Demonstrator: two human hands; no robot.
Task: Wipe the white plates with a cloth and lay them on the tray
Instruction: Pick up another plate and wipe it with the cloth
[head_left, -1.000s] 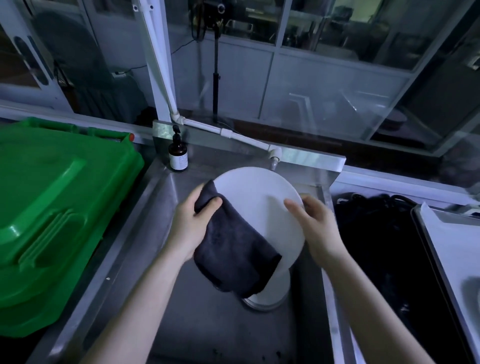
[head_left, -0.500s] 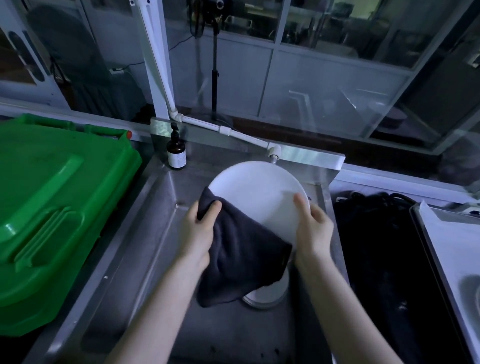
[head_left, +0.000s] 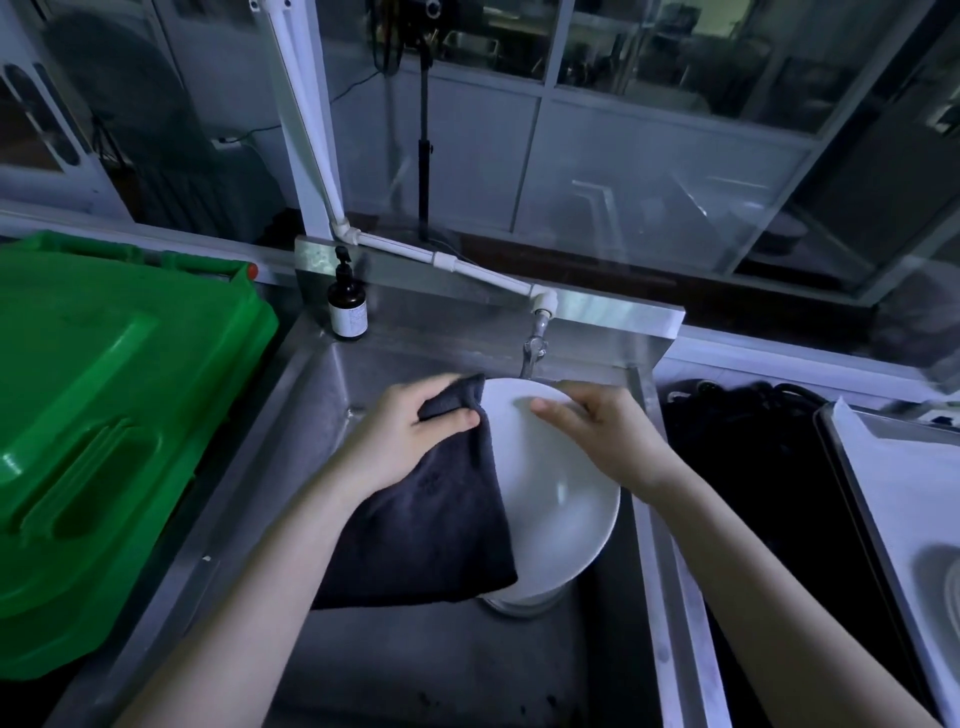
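Over the steel sink (head_left: 311, 426) I hold a white plate (head_left: 558, 499), tilted with its face toward me. My right hand (head_left: 597, 431) grips its upper right rim, thumb on the face. My left hand (head_left: 410, 436) pinches a dark cloth (head_left: 431, 525) against the plate's upper left edge; the cloth hangs down over the plate's left half. Below the held plate a stack of white plates (head_left: 524, 600) stands in the basin, mostly hidden. The tray (head_left: 893, 519) lies at the far right, with a plate (head_left: 935, 587) on it at the frame edge.
A green plastic bin lid (head_left: 104, 426) fills the left side. A brown pump bottle (head_left: 347, 306) stands on the sink's back ledge. The tap (head_left: 535, 353) hangs just behind the plate. A black basin (head_left: 753, 467) lies between sink and tray.
The plate has been turned and lowered. My left hand with the cloth slid up to the plate's top left edge, and my right hand shifted to the upper right rim.
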